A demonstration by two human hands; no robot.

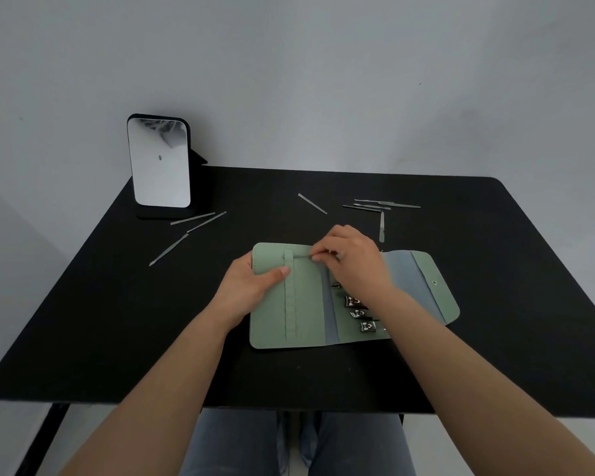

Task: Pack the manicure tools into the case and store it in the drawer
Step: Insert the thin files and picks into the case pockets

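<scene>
A green fold-out case (306,314) lies open on the black table (117,321). Several nail clippers (358,312) sit in its middle panel. My left hand (251,286) grips the case's left edge, thumb pressed beside the elastic strap (289,293). My right hand (354,259) pinches a thin metal tool (301,256) at the top of the strap, the tool lying across the left panel. Loose metal tools lie on the table: three at the left (196,228), one at the back centre (312,203), several at the back right (382,206).
A small standing mirror (159,163) is at the table's back left corner, against a pale wall. My knees in jeans (296,444) show below the table's front edge. No drawer is in view.
</scene>
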